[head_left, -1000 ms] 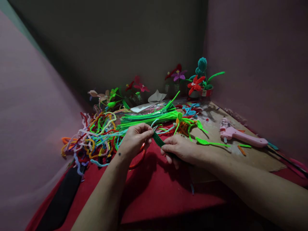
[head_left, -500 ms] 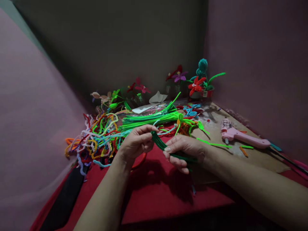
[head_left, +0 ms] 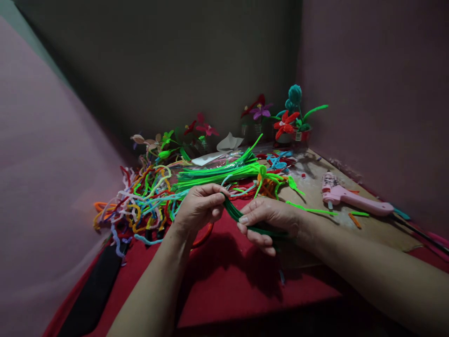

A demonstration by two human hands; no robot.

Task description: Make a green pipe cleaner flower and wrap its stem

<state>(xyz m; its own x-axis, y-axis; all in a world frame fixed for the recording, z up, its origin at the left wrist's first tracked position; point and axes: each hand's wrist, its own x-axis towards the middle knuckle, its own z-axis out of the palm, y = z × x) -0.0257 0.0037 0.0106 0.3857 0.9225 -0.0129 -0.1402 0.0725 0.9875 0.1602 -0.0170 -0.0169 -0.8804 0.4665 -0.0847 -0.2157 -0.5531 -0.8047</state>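
Here they are, the dark green fuzzy stems [head_left: 232, 209], bunched and bowed between two hands!
Several slim strands run side by side, too closely packed to count, one end pinched in the fingertips of the left hand [head_left: 202, 206], and from there the bunch curves down into the right hand [head_left: 263, 219], pressed under its thumb, passing over the fingers and out beyond them, nearly level towards the wrist, all of it held up above the red-covered tabletop [head_left: 224, 295], its far tips lost in shadow.

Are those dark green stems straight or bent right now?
Bent: the dark green stems curve between the left hand and the right hand.
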